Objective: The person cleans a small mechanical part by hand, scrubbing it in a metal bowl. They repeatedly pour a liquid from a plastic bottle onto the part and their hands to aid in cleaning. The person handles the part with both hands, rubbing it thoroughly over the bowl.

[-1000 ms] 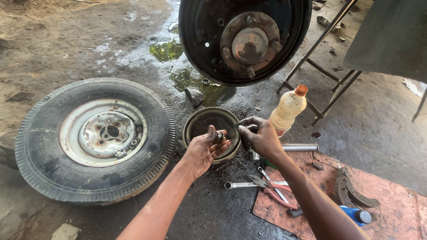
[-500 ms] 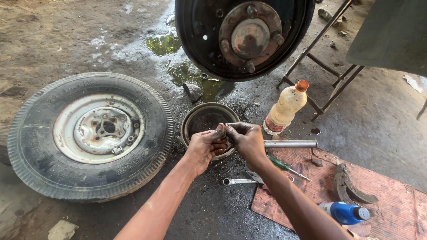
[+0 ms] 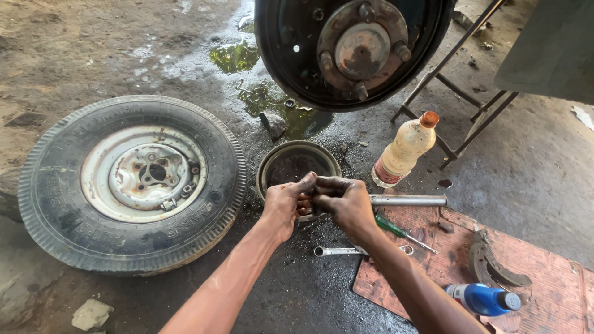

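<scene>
1. In the head view, our left hand point(image 3: 286, 203) and right hand point(image 3: 341, 201) meet over the near rim of a drum point(image 3: 298, 165) that lies open side up on the greasy floor point(image 3: 507, 167).
2. The fingers of both hands are pressed together around a small part point(image 3: 304, 205), reddish brown and mostly hidden; we cannot tell what it is, perhaps a greasy bearing.
3. The left fingertips touch the right knuckles, and both hands are smeared dark.
4. A steel pipe point(image 3: 411, 200) lies just right of the right hand, on the edge of a reddish mat point(image 3: 532, 260).
5. On the mat we see a green screwdriver point(image 3: 402, 232), a curved brake shoe point(image 3: 492, 266) and a blue bottle point(image 3: 482, 299).
6. A spanner point(image 3: 340, 251) lies below the hands, half on the floor, half on the mat.
7. A pale bottle point(image 3: 405, 148) with an orange cap stands upright near the drum's right side.
8. A tyre point(image 3: 130, 182) on its rusty rim lies flat to the left, beside the drum.
9. Above, a hub point(image 3: 359, 46) with studs sits in a black backing plate, over a wet puddle point(image 3: 272, 99).
</scene>
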